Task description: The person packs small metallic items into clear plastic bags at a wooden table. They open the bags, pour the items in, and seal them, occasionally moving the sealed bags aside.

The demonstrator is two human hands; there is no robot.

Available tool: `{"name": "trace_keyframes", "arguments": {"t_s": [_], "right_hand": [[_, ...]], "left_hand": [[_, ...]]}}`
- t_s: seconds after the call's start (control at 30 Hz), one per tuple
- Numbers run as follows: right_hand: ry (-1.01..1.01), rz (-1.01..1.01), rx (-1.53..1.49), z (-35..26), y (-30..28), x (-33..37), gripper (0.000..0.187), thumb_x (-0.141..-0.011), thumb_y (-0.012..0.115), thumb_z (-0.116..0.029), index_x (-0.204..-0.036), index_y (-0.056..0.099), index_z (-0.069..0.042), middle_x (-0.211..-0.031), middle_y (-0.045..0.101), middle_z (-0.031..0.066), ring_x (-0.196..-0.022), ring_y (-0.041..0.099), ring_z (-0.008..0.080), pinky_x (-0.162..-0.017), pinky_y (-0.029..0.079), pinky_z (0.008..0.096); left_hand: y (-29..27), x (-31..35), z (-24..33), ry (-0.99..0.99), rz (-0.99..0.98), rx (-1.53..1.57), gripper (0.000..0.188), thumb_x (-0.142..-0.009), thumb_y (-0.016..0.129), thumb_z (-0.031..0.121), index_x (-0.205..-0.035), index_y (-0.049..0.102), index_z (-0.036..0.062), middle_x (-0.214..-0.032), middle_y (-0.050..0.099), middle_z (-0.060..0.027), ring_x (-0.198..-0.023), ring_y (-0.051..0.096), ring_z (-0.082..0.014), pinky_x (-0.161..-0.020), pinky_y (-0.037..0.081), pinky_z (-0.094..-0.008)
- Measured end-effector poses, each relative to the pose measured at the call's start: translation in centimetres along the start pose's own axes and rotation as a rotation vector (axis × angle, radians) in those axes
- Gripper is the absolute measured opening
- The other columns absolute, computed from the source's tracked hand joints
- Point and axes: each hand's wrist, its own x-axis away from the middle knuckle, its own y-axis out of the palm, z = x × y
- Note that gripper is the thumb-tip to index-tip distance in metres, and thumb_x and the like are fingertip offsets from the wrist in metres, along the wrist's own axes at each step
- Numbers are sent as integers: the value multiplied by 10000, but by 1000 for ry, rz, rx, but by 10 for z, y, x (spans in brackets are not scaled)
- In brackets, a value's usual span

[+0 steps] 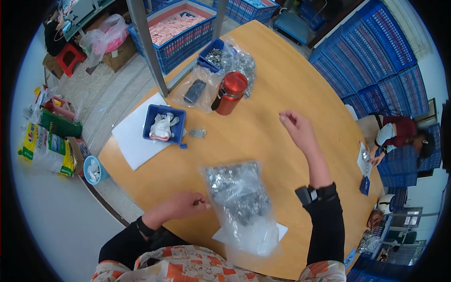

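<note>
A clear plastic bag [242,202] filled with small shiny metal pieces lies on the table in front of me, over a white sheet [282,230]. My left hand [185,206] is beside the bag's left edge, thumb and fingers pressed together; whether they touch the bag I cannot tell. Raised over the table to the right of the bag, my right hand [299,130] has its fingers curled together. Anything within either grip is hidden or too small to make out. A dark band with a small box [307,195] circles my right wrist.
A blue bin [149,121] with white cloth-like items stands on a white board [136,157], near a red flask [231,93]. Behind are another clear bag of metal pieces [246,70] and a metal frame post [149,47]. At far right a person [399,136] works.
</note>
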Motion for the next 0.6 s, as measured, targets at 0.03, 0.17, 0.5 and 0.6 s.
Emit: {"name": "trace_keyframes", "arguments": {"t_s": [0.03,0.17,0.5,0.6], "right_hand": [[-17,-20,44,-8,9,-35,295,-928,668,-257,-1053,675,11,-882,692,60,-831,624,105,-765,496,265],[-127,-21,139,-44,45,-155,470,-856,711,-422,-1089,685,-15,-1016,712,135,-926,675,222,-828,514,340],[-111,-206,699,-42,97,-280,390,-681,760,-349,-926,717,-49,-906,723,164,-873,693,321,-790,535,427],[-58,-60,435,-11,76,-278,281,-671,760,-284,-801,685,-46,-772,704,138,-753,687,269,-703,532,397]], "left_hand": [[-4,1,-7,-10,25,-12,359,-984,575,401,-1069,669,65,-790,662,-38,-731,630,-123,-716,499,-300],[-11,-1,-41,-31,15,116,369,-963,604,413,-1042,696,64,-866,715,-99,-774,678,-213,-705,512,-341],[-17,5,-81,-54,34,411,309,-978,628,338,-1048,671,41,-787,644,-8,-724,566,-81,-689,484,-262],[-15,4,-82,-52,39,452,295,-978,632,319,-1059,669,38,-791,637,-2,-727,560,-75,-687,482,-258]]}}
